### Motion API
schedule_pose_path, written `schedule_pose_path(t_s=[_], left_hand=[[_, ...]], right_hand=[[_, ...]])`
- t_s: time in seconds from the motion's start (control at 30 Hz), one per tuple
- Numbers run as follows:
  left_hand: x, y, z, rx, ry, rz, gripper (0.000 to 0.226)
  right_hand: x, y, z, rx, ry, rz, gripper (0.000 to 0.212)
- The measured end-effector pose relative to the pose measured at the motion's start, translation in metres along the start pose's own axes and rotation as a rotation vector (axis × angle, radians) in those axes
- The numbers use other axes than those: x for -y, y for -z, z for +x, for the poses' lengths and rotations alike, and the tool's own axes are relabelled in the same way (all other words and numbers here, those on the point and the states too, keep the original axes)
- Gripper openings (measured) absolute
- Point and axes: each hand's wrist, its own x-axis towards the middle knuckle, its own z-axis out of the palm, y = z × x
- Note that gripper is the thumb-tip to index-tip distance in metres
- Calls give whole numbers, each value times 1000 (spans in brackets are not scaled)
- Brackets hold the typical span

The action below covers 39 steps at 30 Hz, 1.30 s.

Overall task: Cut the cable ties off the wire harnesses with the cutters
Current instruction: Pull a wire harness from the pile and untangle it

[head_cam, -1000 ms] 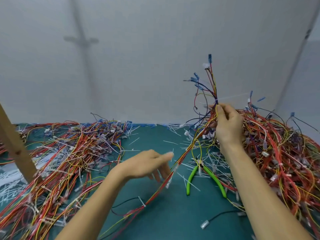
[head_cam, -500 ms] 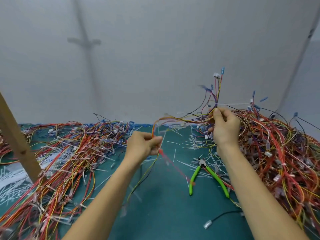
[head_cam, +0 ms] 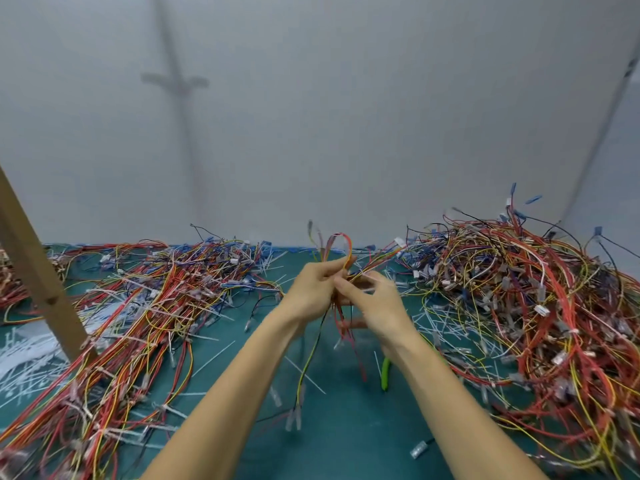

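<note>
Head: teal mat (head_cam: pixel 346 445), harnesses (head_cam: pixel 519 289), grey wall (head_cam: pixel 346 116)

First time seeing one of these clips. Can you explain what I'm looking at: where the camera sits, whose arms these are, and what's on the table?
No machine here: a person works bare-handed, filmed by one camera on their head looking forward and down. The left hand and right hand both grip one wire harness in the air, its ends dangling. On the green mat lie two heaps of harnesses, the left heap and the right heap, amid white cable-tie offcuts. The green-handled cutters lie on the mat, mostly hidden behind the right forearm.
</note>
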Motion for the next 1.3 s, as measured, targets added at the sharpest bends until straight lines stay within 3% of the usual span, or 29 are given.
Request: schedule_pose_path(t_s=[0.1,0.27,0.33,0.47,0.6,0.7,0.8,0.87,0.93,1.07,1.3], left_hand=[[-5,18,-2,110,-22,261,38],[7,43,-3,-130,46,314,31],[11,43,-4,-140,23,308,23],[9,29,-3,-160,-48,226,6],[4,23,-5,-205,-135,298,11],[9,30,-9,-250,-12,663,34],[14,37,-18,-32,259,1168,51],[14,36,-26,83,341,1318,41],[14,37,-30,89,342,1331,15],[14,54,-21,-102,331,1133,19],[6,111,-16,-598,275,1326,16]], right_hand=[[-3,4,3,-85,18,42,6],[5,16,11,-181,-1,27,7],[5,15,11,-122,-42,16,9],[-2,1,0,74,-54,18,34],[-7,0,-2,-1,20,68,25],[-6,4,0,-79,58,97,24],[-1,11,3,-168,116,133,20],[2,15,5,-210,145,147,21],[4,19,7,-229,173,139,22],[6,31,11,-273,223,109,22],[5,58,20,-369,237,47,22]])
